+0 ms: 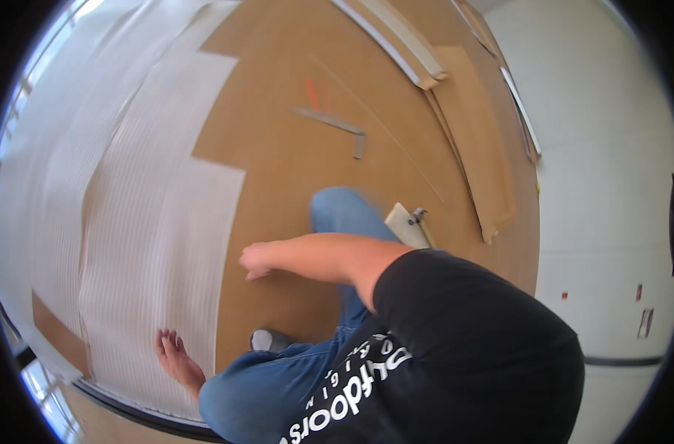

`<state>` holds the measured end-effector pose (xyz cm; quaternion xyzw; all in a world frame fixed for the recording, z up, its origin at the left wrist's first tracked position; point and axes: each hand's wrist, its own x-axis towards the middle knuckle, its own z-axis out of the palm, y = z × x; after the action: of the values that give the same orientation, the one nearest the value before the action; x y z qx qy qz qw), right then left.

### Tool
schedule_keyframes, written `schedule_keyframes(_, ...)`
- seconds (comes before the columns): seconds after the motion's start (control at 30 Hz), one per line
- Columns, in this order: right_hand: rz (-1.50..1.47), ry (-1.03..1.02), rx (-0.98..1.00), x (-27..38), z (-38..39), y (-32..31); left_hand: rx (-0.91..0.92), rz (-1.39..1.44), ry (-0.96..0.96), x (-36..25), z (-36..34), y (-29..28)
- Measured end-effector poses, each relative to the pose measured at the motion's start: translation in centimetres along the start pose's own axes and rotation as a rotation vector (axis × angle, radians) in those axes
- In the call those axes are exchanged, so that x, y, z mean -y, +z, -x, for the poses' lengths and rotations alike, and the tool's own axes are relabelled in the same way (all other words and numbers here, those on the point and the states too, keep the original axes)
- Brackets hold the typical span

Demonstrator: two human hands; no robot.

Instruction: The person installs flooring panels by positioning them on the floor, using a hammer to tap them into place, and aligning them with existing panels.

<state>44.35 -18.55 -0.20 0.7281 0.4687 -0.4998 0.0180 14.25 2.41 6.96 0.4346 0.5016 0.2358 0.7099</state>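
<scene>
My left hand [178, 358] rests with its fingers apart on a white ribbed sheet [159, 214], which looks like floor underlay. Close to the edge of that sheet, over the brown floor covering [278, 177], is my right hand [257, 260]. Its fingers are curled in, and whatever they may hold is hidden. The brown covering meets the white sheet along a stepped edge. One bent knee [341, 207] and a foot in a grey sock [269, 340] are beside my hands.
A metal L-shaped square [361, 135] and a blurred red stick-like thing [312, 95] lie beyond my knee. Near the knee is a cream block [405, 224] with a metal-headed tool [418, 216]. Long brown boards [470, 126] lie toward the pale wall [596, 185].
</scene>
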Motion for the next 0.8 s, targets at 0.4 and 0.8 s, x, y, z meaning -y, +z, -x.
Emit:
schedule_keyframes(0.4,-0.522,-0.001,-1.459,-31.2,16.7,-5.2,0.155,0.066,-0.062,-0.4,10.4,3.7)
schedule_keyframes(0.8,-1.806,1.012,-1.596,-63.1,41.5,21.7,0.072,-0.041,0.027,-2.9,18.6,11.8)
